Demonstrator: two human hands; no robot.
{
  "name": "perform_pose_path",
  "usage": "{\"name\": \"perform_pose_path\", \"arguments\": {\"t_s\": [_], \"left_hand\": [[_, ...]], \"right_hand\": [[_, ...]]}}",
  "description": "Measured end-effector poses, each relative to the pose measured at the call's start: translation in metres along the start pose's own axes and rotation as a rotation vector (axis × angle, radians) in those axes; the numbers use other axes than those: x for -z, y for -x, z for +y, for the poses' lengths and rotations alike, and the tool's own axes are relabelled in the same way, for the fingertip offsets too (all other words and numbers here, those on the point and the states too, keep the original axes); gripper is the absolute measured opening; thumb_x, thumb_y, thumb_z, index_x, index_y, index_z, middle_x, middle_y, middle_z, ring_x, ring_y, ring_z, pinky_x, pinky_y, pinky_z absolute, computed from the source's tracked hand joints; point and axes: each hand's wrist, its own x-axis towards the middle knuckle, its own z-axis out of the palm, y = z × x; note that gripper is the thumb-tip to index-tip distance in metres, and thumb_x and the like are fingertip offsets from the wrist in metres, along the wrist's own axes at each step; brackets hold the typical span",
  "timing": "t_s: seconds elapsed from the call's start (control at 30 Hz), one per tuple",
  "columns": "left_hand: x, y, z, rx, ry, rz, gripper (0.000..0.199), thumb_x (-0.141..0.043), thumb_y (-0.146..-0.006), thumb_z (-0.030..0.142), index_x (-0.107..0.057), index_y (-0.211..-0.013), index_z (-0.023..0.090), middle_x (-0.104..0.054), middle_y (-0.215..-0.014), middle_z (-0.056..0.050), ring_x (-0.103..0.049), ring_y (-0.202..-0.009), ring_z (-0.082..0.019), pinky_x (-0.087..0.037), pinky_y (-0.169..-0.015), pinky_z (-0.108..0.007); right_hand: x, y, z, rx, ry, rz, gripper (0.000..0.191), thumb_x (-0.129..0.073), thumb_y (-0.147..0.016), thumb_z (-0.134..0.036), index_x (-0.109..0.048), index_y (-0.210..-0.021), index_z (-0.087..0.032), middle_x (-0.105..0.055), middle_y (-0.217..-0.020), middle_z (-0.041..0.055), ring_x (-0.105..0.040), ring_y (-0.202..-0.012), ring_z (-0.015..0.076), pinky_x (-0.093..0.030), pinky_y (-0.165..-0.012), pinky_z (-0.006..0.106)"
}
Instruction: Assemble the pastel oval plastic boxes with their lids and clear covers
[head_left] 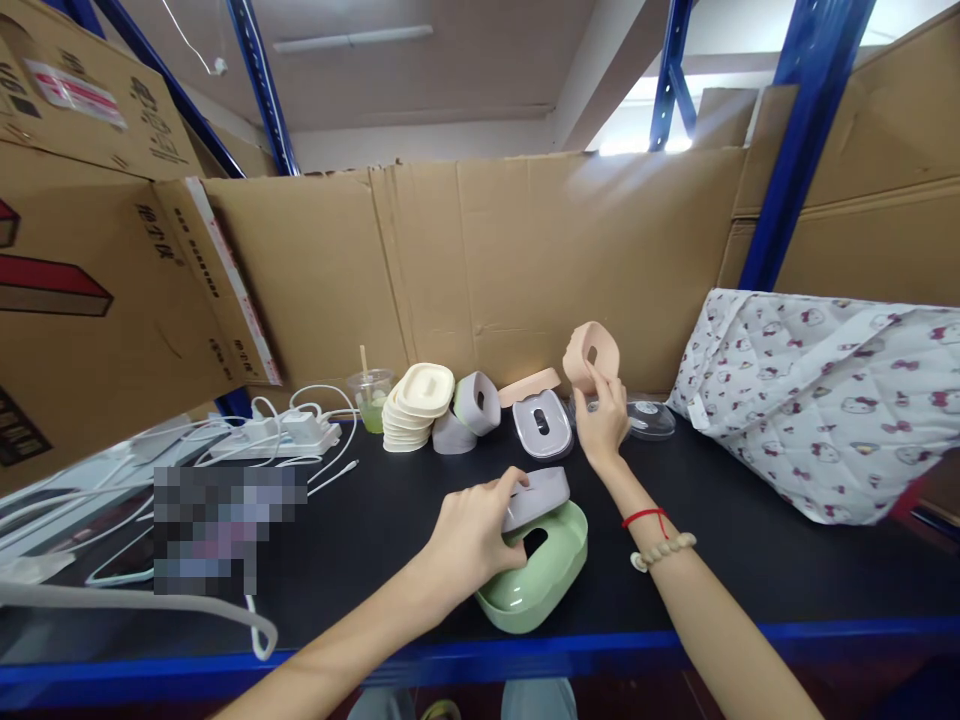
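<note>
Near the shelf's front edge, my left hand (469, 530) is closed on a small lilac-grey plastic cover (549, 488), its thumb reaching down to the oval opening of a glossy green plastic shell (536, 595). The cover sits over the far side of that shell; whether they touch is unclear. Farther back, my right hand (602, 420) grips a peach plastic piece with an oval hole (580, 352), tilted up against the cardboard. Left of it a lilac-grey shell with a slot (555, 430) leans beside a flat peach piece (529, 386).
Cream lids (427, 390) are stacked next to lilac-grey rings (474, 405) and a drink cup (369, 395). Clear plastic lids (651, 418) lie right of my right hand. A power strip with cables (300, 430) occupies the left; a patterned quilted bag (825, 400) stands right.
</note>
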Motion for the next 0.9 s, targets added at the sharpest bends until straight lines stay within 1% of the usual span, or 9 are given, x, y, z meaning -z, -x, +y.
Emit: {"name": "perform_pose_path", "arguments": {"t_s": [0.1,0.17,0.3,0.37,0.4,0.47,0.57,0.7,0.9], "left_hand": [[0.02,-0.004,-0.001,0.039,0.108,0.176,0.049,-0.063,-0.068,0.026,-0.052,-0.115,0.027,-0.065,-0.098,0.001,-0.063,-0.088,-0.025,-0.042,-0.069,-0.031],[0.035,-0.017,0.0,0.049,0.185,0.318,0.051,-0.064,-0.068,0.025,-0.051,-0.117,0.025,-0.064,-0.097,0.0,-0.062,-0.082,-0.022,-0.041,-0.067,-0.03],[0.06,-0.073,-0.001,-0.108,0.276,0.566,0.045,-0.065,-0.074,0.03,-0.052,-0.116,0.022,-0.062,-0.094,-0.002,-0.059,-0.088,-0.019,-0.041,-0.073,-0.027],[0.068,-0.108,-0.006,-0.135,0.24,0.618,0.043,-0.064,-0.077,0.035,-0.052,-0.117,0.022,-0.062,-0.1,-0.003,-0.058,-0.096,-0.02,-0.041,-0.078,-0.028],[0.071,-0.124,-0.009,-0.153,0.204,0.613,0.044,-0.064,-0.078,0.033,-0.05,-0.119,0.022,-0.061,-0.104,-0.003,-0.057,-0.098,-0.019,-0.041,-0.081,-0.028],[0.073,-0.153,-0.016,-0.246,0.097,0.456,0.046,-0.065,-0.078,0.026,-0.048,-0.121,0.018,-0.06,-0.11,-0.005,-0.056,-0.103,-0.017,-0.039,-0.088,-0.027],[0.069,-0.18,-0.028,-0.284,0.044,0.312,0.043,-0.069,-0.074,0.02,-0.052,-0.114,0.015,-0.061,-0.109,-0.005,-0.057,-0.101,-0.018,-0.04,-0.089,-0.027],[0.058,-0.193,-0.039,-0.26,-0.012,0.252,0.05,-0.068,-0.069,0.009,-0.051,-0.117,0.011,-0.054,-0.119,-0.011,-0.053,-0.109,-0.023,-0.039,-0.092,-0.034],[0.052,-0.2,-0.044,-0.251,-0.025,0.232,0.041,-0.063,-0.079,0.018,-0.052,-0.118,0.011,-0.052,-0.117,-0.011,-0.054,-0.106,-0.022,-0.04,-0.09,-0.032]], "right_hand": [[0.004,-0.01,0.007,-0.069,-0.019,0.104,0.037,-0.047,-0.082,-0.031,-0.064,-0.11,-0.014,-0.058,-0.102,0.0133,-0.055,-0.095,0.0234,-0.046,-0.079,0.035],[0.006,-0.015,0.012,-0.144,-0.015,0.148,0.039,-0.049,-0.08,-0.033,-0.063,-0.11,-0.013,-0.057,-0.103,0.0135,-0.056,-0.095,0.0239,-0.046,-0.08,0.035],[0.009,-0.018,0.018,-0.274,0.014,0.161,0.044,-0.051,-0.074,-0.035,-0.063,-0.11,-0.013,-0.058,-0.102,0.0131,-0.058,-0.09,0.0255,-0.046,-0.074,0.036],[0.01,-0.017,0.019,-0.304,0.003,0.139,0.045,-0.051,-0.072,-0.036,-0.063,-0.109,-0.012,-0.058,-0.103,0.0135,-0.058,-0.091,0.0266,-0.046,-0.073,0.037],[0.01,-0.017,0.019,-0.311,-0.007,0.123,0.046,-0.051,-0.071,-0.036,-0.064,-0.108,-0.012,-0.059,-0.104,0.0136,-0.058,-0.092,0.0269,-0.046,-0.073,0.037],[0.009,-0.017,0.019,-0.318,-0.028,0.089,0.047,-0.051,-0.07,-0.037,-0.063,-0.108,-0.011,-0.059,-0.104,0.0139,-0.058,-0.09,0.0265,-0.047,-0.074,0.037],[0.007,-0.019,0.02,-0.312,-0.058,0.06,0.049,-0.05,-0.071,-0.039,-0.062,-0.109,-0.01,-0.058,-0.103,0.0146,-0.058,-0.088,0.0256,-0.048,-0.075,0.039],[0.003,-0.022,0.019,-0.277,-0.102,0.037,0.048,-0.049,-0.074,-0.041,-0.06,-0.11,-0.011,-0.057,-0.106,0.015,-0.058,-0.09,0.0246,-0.05,-0.073,0.037],[-0.001,-0.015,0.011,-0.112,-0.065,-0.028,0.042,-0.048,-0.078,-0.039,-0.06,-0.11,-0.013,-0.059,-0.104,0.0128,-0.059,-0.093,0.0231,-0.049,-0.075,0.034]]}}
